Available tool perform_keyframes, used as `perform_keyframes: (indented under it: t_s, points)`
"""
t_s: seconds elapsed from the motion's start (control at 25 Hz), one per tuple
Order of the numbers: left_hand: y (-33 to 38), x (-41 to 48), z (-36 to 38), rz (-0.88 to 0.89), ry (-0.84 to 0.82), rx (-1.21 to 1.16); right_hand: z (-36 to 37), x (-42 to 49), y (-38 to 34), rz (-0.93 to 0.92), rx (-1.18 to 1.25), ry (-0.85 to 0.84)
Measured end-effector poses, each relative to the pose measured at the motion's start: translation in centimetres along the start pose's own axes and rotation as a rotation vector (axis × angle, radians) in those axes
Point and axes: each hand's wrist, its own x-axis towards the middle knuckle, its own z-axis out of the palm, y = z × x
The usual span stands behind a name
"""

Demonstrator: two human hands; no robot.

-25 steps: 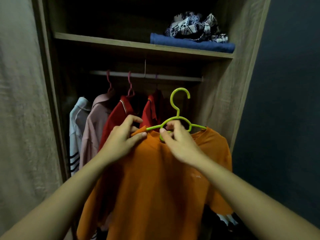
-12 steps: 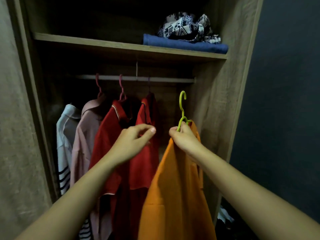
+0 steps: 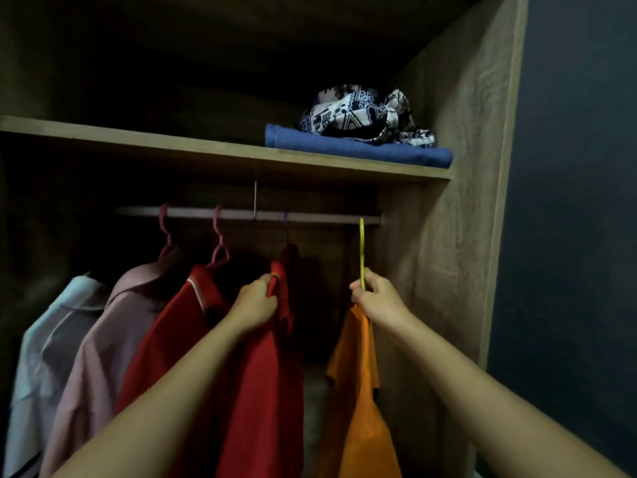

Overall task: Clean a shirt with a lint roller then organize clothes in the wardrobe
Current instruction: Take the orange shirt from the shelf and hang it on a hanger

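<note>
An orange shirt hangs edge-on from a green hanger inside the wardrobe. The hanger's hook reaches the metal rail near its right end. My right hand pinches the hanger's neck just above the shirt's collar. My left hand grips the shoulder of a red shirt that hangs to the left of the orange one. No lint roller is in view.
Left along the rail hang another red shirt, a pink shirt and a pale striped shirt. The shelf above carries a folded blue cloth under a patterned bundle. The wardrobe's side wall stands close on the right.
My right hand turned the orange shirt edge-on and raised its hanger up to the rail. My left hand let go of the orange shirt and took hold of the red shirt.
</note>
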Motion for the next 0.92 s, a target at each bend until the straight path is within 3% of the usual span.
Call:
perform_keyframes:
  t_s: [0.44, 0.64, 0.72, 0.8, 0.92]
  points:
    - [-0.5, 1.2, 0.4, 0.047, 0.018, 0.028, 0.9, 13.5, 0.2, 0.039, 0.204, -0.036]
    - [0.8, 0.1, 0.0, 0.044, 0.011, 0.107, 1.4, 14.5, 3.0, 0.024, 0.007, -0.079]
    - [2.5, -0.3, -0.5, 0.087, 0.038, 0.371, 0.4, 14.2, 2.2, -0.044, -0.270, -0.085]
    - [4.7, -1.7, -1.8, 0.251, 0.231, 0.543, -0.7, 13.3, 0.9, -0.167, -0.393, 0.027]
    - [10.8, -4.1, -6.4, 0.725, 0.550, 0.179, -3.3, 9.5, -3.0, -0.581, -0.349, 0.346]
